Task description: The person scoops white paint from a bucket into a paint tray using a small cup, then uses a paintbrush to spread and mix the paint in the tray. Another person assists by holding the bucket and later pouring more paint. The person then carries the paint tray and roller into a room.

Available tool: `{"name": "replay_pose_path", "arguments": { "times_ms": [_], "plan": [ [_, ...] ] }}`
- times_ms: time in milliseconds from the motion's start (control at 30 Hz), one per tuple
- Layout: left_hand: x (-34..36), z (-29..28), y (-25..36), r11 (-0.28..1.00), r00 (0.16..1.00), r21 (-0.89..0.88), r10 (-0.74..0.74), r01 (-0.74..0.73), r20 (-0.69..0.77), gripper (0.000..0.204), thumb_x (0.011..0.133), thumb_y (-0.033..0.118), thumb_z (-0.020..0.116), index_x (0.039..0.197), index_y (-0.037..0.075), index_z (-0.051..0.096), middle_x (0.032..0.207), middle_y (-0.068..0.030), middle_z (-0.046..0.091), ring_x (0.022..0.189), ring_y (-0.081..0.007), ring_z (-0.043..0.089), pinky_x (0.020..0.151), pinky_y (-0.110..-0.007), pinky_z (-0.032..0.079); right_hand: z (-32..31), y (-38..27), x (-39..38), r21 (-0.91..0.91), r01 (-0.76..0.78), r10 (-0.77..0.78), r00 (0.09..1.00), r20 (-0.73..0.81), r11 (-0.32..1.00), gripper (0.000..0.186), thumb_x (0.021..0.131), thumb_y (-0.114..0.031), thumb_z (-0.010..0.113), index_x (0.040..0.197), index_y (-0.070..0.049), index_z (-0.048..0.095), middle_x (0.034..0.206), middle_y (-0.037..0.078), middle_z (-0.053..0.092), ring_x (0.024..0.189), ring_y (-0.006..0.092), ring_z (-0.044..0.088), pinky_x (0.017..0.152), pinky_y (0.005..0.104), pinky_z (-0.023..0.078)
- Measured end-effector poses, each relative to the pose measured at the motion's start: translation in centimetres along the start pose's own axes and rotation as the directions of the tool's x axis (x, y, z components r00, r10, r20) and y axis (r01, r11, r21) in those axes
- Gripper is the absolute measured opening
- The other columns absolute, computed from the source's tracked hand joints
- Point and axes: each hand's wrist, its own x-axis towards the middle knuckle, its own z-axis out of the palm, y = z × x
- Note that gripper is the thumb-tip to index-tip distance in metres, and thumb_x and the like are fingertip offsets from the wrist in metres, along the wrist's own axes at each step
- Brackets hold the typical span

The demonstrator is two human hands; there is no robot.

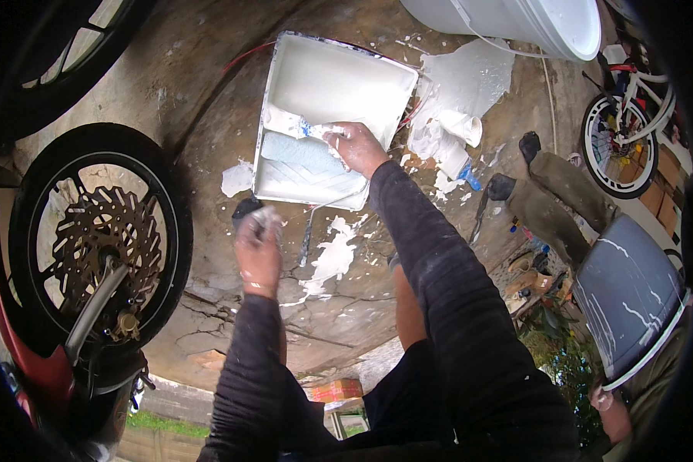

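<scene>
A white paint tray lies on the cracked concrete floor, with white paint in its far well. My right hand, smeared with white paint, reaches into the tray and grips a paint-covered piece with blue on it, above the tray's ribbed slope. My left hand is closed around a small object wrapped in paint-stained clear plastic, just in front of the tray's near edge. What that object is cannot be made out.
A motorcycle front wheel with a brake disc stands at the left. A white bucket and a spilled white cup sit beyond the tray. Another person in olive trousers stands at right, beside a bicycle. White paint splashes mark the floor.
</scene>
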Motion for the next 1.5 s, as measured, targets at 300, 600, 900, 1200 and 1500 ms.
{"name": "replay_pose_path", "arguments": {
  "times_ms": [300,600,900,1200,1500],
  "plan": [
    [17.9,0.3,2.9,0.509,0.95,0.838,0.311,-0.196,0.033,0.047,0.078,0.044,0.069,0.112,0.012,0.067,0.12,-0.0216,0.06,0.116,-0.0349,0.054,0.098,-0.044,0.043,0.6,1.2,0.1,0.057,0.005,-0.006,1.0,0.023,0.998,0.042,0.092,-0.026,0.061,0.121,0.004,0.059,0.075,0.008,0.06,0.051,0.0112,0.053,0.044,0.0281,0.045],
    [19.1,3.0,3.8,0.308,0.945,0.937,0.32,-0.162,0.059,0.053,0.076,0.05,0.068,0.117,0.016,0.066,0.134,-0.0211,0.052,0.132,-0.0382,0.039,0.11,-0.049,0.029,0.4,3.3,0.3,0.212,-0.012,-0.006,0.996,0.086,0.977,0.036,0.092,-0.022,0.06,0.119,0.001,0.06,0.077,0.006,0.061,0.057,0.0097,0.054,0.047,0.0261,0.045],
    [18.1,3.4,5.1,0.351,0.988,0.935,0.151,-0.053,-0.001,0.051,0.08,0.042,0.069,0.124,0.018,0.063,0.145,-0.0139,0.043,0.135,-0.035,0.035,0.111,-0.053,0.025,0.4,3.3,1.0,0.153,0.014,-0.028,0.996,0.088,0.988,0.036,0.092,-0.022,0.061,0.119,0.002,0.061,0.079,0.006,0.062,0.057,0.0088,0.053,0.047,0.0254,0.045],
    [17.7,3.3,4.6,0.475,0.988,0.878,0.153,-0.058,-0.018,0.051,0.08,0.046,0.067,0.121,0.015,0.065,0.137,-0.0141,0.05,0.132,-0.0342,0.04,0.109,-0.054,0.025,0.5,2.6,0.2,0.172,0.058,-0.075,0.993,0.095,0.983,0.036,0.092,-0.022,0.061,0.119,0.002,0.061,0.083,0.006,0.062,0.062,0.0088,0.054,0.047,0.0257,0.045],
    [13.5,-2.1,-2.8,0.726,0.955,0.639,0.292,-0.255,0.048,0.045,0.076,0.03,0.075,0.111,0.003,0.066,0.112,-0.0171,0.066,0.103,-0.0325,0.064,0.09,-0.039,0.049,3.6,5.7,-6.1,-0.017,-0.023,0.026,0.988,0.152,1.0,0.04,0.094,-0.03,0.058,0.126,-0.007,0.058,0.104,0.015,0.067,0.092,0.0193,0.064,0.084,0.0334,0.051]
  ]
}}
